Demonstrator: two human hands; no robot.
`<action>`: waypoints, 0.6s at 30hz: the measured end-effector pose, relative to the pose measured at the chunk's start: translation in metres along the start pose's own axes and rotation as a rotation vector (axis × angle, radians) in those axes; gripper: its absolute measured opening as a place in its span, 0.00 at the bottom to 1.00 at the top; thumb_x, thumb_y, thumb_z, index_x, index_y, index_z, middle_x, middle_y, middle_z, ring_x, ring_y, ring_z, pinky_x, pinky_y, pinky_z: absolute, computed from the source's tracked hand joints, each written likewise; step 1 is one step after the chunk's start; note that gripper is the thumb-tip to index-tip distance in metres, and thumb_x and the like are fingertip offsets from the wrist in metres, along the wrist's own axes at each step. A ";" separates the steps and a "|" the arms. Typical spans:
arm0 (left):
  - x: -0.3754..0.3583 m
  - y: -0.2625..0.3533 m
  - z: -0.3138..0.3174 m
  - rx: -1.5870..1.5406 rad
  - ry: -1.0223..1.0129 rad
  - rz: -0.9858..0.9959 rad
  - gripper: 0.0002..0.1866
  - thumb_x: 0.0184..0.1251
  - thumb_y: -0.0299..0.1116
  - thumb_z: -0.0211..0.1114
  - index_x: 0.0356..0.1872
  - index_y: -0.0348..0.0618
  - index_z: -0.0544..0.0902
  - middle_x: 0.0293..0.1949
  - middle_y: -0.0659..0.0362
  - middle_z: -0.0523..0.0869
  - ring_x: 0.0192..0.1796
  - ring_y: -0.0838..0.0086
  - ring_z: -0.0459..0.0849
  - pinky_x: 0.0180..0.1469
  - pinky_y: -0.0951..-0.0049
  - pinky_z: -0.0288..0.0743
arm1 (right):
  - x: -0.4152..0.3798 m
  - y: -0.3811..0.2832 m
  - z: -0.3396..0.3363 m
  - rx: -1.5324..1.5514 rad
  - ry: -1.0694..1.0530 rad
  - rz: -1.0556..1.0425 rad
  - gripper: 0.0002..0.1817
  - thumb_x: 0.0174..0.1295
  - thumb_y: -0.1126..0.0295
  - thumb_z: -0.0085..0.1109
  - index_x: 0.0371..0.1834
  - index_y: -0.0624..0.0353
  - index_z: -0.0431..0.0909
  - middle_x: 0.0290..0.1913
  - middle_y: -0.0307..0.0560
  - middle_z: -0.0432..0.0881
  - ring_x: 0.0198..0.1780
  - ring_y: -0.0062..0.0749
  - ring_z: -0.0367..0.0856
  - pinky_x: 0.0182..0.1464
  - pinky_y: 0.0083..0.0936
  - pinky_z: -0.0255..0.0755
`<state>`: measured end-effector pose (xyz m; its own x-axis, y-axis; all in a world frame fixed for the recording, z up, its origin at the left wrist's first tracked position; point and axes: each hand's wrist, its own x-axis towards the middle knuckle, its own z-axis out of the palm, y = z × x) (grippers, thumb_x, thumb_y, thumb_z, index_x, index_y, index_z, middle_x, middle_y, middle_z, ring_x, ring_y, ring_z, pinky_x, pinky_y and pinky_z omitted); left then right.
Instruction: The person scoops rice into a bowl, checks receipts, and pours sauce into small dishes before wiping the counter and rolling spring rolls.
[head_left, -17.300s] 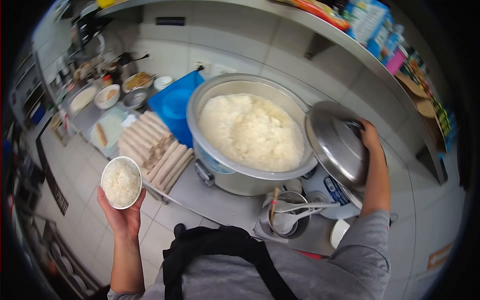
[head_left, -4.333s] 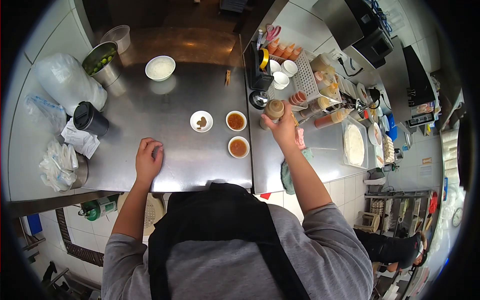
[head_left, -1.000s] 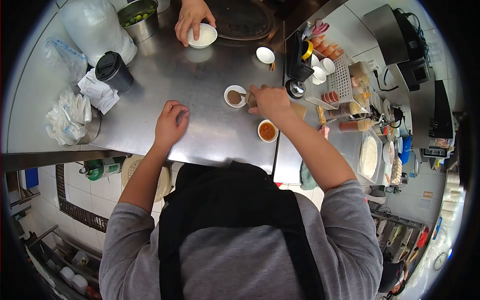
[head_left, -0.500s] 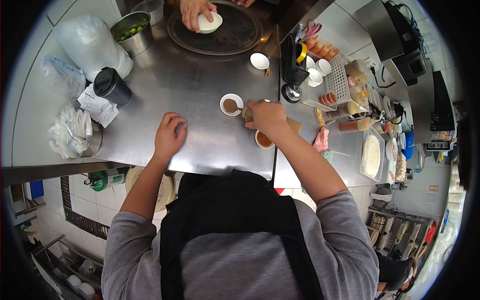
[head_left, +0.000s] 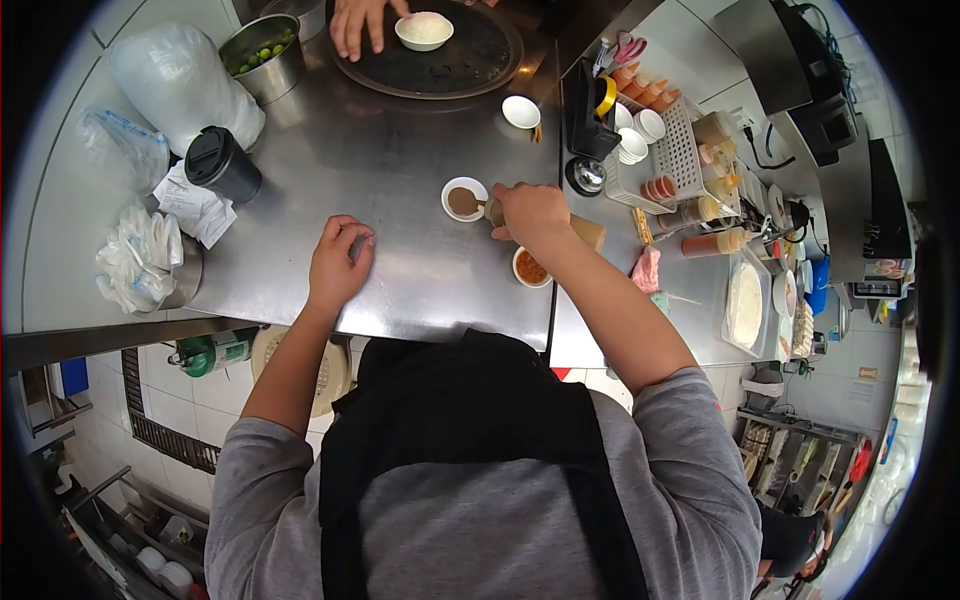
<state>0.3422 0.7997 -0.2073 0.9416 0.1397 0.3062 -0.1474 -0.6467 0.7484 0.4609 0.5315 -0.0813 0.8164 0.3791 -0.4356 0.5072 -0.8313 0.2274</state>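
Note:
My right hand [head_left: 533,214] is wrapped around a squeeze bottle [head_left: 588,233] of brown sauce, tipped on its side with its mouth toward the left. At that mouth stands a small white bowl [head_left: 450,207] with brown sauce [head_left: 464,201] in it, and a bit of sauce spans the rim. Just below my right hand is another small white bowl [head_left: 519,277] with a chunky orange-red sauce [head_left: 531,266]. My left hand [head_left: 341,262] rests on the steel table [head_left: 400,290], fingers loosely bent and apart, holding nothing.
Another person's hand [head_left: 360,22] is beside a bowl of rice [head_left: 425,31] on a round dark tray [head_left: 470,70]. A white bowl [head_left: 521,112] stands near the tray. On the left are a black cup [head_left: 222,168] and plastic bags [head_left: 180,90]; on the right, a basket [head_left: 675,160] with sauce bottles.
The brown sauce in the white bowl covers more of its bottom. The other person's hand has let go of the rice bowl and moved left. My hands stay nearly in place.

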 end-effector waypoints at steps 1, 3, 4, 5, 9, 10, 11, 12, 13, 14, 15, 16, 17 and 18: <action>0.000 0.000 0.000 0.000 0.002 0.003 0.06 0.63 0.30 0.67 0.40 0.43 0.85 0.46 0.55 0.80 0.42 0.62 0.84 0.42 0.67 0.78 | 0.001 0.001 0.001 0.000 0.000 0.000 0.31 0.55 0.47 0.72 0.59 0.47 0.75 0.46 0.44 0.87 0.48 0.40 0.88 0.50 0.35 0.78; 0.000 0.002 -0.001 -0.005 -0.004 -0.013 0.06 0.62 0.30 0.67 0.40 0.43 0.85 0.46 0.55 0.80 0.42 0.61 0.84 0.42 0.67 0.78 | 0.002 0.003 0.001 0.040 0.014 0.009 0.32 0.55 0.45 0.71 0.58 0.49 0.75 0.46 0.46 0.86 0.48 0.41 0.87 0.50 0.36 0.79; 0.000 0.002 -0.002 -0.009 -0.011 -0.027 0.06 0.62 0.29 0.67 0.40 0.43 0.85 0.46 0.55 0.80 0.42 0.61 0.84 0.43 0.67 0.78 | 0.000 0.005 0.001 0.040 0.017 0.008 0.32 0.55 0.45 0.71 0.58 0.49 0.75 0.46 0.46 0.86 0.48 0.41 0.87 0.50 0.36 0.79; 0.000 0.001 -0.001 -0.009 -0.010 -0.025 0.06 0.62 0.29 0.67 0.40 0.43 0.85 0.46 0.55 0.80 0.42 0.61 0.84 0.43 0.67 0.78 | -0.006 0.005 -0.002 0.142 0.029 0.026 0.33 0.55 0.44 0.71 0.59 0.49 0.75 0.46 0.48 0.86 0.48 0.42 0.87 0.51 0.36 0.79; 0.000 -0.002 0.001 0.017 0.037 0.076 0.06 0.64 0.28 0.67 0.41 0.42 0.84 0.46 0.57 0.79 0.35 0.71 0.80 0.38 0.73 0.76 | -0.023 0.006 0.001 0.474 0.099 0.120 0.37 0.55 0.44 0.71 0.63 0.51 0.73 0.49 0.52 0.87 0.49 0.48 0.87 0.51 0.37 0.79; 0.000 -0.003 0.001 0.014 0.038 0.087 0.06 0.64 0.28 0.67 0.40 0.42 0.84 0.46 0.57 0.79 0.35 0.71 0.80 0.38 0.73 0.76 | -0.026 0.005 0.004 0.473 0.104 0.123 0.37 0.55 0.44 0.71 0.63 0.51 0.73 0.49 0.52 0.87 0.49 0.48 0.87 0.51 0.37 0.79; 0.000 -0.002 0.000 0.012 0.040 0.094 0.06 0.64 0.28 0.67 0.40 0.42 0.84 0.46 0.57 0.79 0.35 0.71 0.80 0.38 0.73 0.76 | -0.028 0.005 0.007 0.612 0.155 0.118 0.38 0.55 0.44 0.71 0.64 0.53 0.72 0.48 0.54 0.87 0.49 0.50 0.87 0.51 0.38 0.79; 0.000 0.000 -0.001 0.008 0.026 0.066 0.06 0.63 0.28 0.67 0.40 0.42 0.84 0.46 0.55 0.79 0.39 0.65 0.82 0.41 0.69 0.77 | -0.030 0.006 0.010 0.751 0.209 0.113 0.39 0.56 0.44 0.71 0.65 0.54 0.70 0.48 0.56 0.87 0.49 0.51 0.87 0.51 0.38 0.79; 0.001 0.002 -0.001 0.003 0.010 0.042 0.06 0.62 0.29 0.67 0.39 0.43 0.84 0.46 0.53 0.80 0.43 0.59 0.83 0.44 0.66 0.78 | -0.030 0.007 0.015 0.752 0.222 0.123 0.39 0.56 0.44 0.71 0.65 0.54 0.70 0.48 0.56 0.87 0.49 0.51 0.87 0.51 0.38 0.79; 0.001 0.003 -0.001 -0.001 0.008 0.058 0.06 0.62 0.29 0.67 0.39 0.43 0.84 0.46 0.53 0.80 0.43 0.59 0.83 0.44 0.66 0.78 | -0.030 0.007 0.018 0.879 0.306 0.090 0.40 0.56 0.44 0.70 0.66 0.56 0.69 0.47 0.58 0.87 0.49 0.53 0.86 0.51 0.39 0.78; 0.001 0.004 -0.001 -0.003 -0.001 0.041 0.06 0.62 0.29 0.67 0.39 0.42 0.84 0.45 0.53 0.80 0.44 0.59 0.83 0.45 0.66 0.78 | -0.030 0.008 0.020 1.006 0.392 0.055 0.41 0.57 0.43 0.70 0.66 0.58 0.68 0.46 0.59 0.87 0.49 0.54 0.86 0.51 0.40 0.78; 0.001 0.005 -0.002 -0.004 -0.010 0.025 0.06 0.62 0.29 0.67 0.39 0.42 0.84 0.45 0.53 0.80 0.44 0.58 0.83 0.45 0.66 0.78 | -0.030 0.009 0.020 1.072 0.409 0.037 0.41 0.58 0.46 0.71 0.66 0.60 0.66 0.46 0.62 0.86 0.50 0.56 0.85 0.52 0.40 0.78; 0.001 0.006 -0.002 -0.004 -0.011 0.042 0.06 0.62 0.29 0.67 0.39 0.42 0.84 0.45 0.53 0.80 0.44 0.58 0.83 0.45 0.66 0.78 | -0.031 0.010 0.020 1.074 0.426 0.044 0.41 0.58 0.46 0.71 0.66 0.60 0.66 0.46 0.62 0.86 0.50 0.56 0.85 0.52 0.40 0.78; 0.001 0.006 -0.002 0.005 -0.008 0.047 0.06 0.62 0.28 0.67 0.39 0.42 0.84 0.45 0.52 0.80 0.44 0.58 0.83 0.46 0.66 0.78 | -0.032 0.011 0.019 1.141 0.494 0.008 0.40 0.58 0.48 0.72 0.66 0.60 0.66 0.47 0.61 0.86 0.50 0.55 0.86 0.53 0.39 0.78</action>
<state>0.3412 0.7977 -0.2016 0.9361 0.1031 0.3363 -0.1902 -0.6559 0.7305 0.4344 0.5026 -0.0816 0.9601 0.2794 -0.0069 0.1746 -0.6188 -0.7659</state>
